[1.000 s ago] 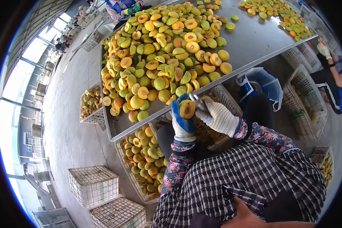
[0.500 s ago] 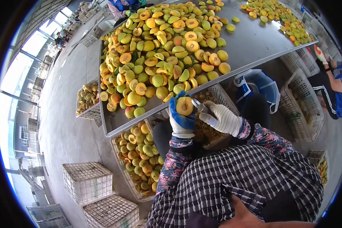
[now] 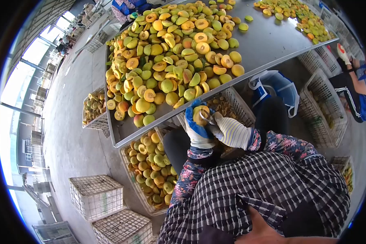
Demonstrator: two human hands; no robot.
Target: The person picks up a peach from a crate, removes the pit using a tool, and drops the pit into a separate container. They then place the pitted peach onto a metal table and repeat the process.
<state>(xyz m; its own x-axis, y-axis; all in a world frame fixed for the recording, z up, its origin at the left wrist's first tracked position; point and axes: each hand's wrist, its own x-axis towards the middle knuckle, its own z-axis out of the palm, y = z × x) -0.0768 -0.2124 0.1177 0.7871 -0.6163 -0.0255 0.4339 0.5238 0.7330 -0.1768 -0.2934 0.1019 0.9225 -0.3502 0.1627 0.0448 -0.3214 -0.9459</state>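
My left hand [image 3: 197, 128], in a white glove with a blue cover on the fingers, is wrapped round a halved yellow fruit [image 3: 201, 115] with its cut face up. In my right hand [image 3: 232, 131], gloved in striped white, is a small metal tool [image 3: 206, 118] whose curved tip touches the middle of the cut face. Both hands are just off the near edge of the metal table [image 3: 268, 57], above a crate of small brown pieces [image 3: 227, 107]. A large heap of halved fruit [image 3: 166, 61] lies on the table.
A crate of fruit halves [image 3: 152, 166] stands below the table at my left, near two upturned white crates [image 3: 96, 195]. A blue and white bag [image 3: 277, 91] and an open crate [image 3: 323, 112] are at the right. Co-workers sit at the far left [image 3: 128, 9] and right [image 3: 356, 85].
The tool has moved left onto the fruit's cut face, with my right hand closer to my left. My left hand has tilted the fruit and moved slightly right.
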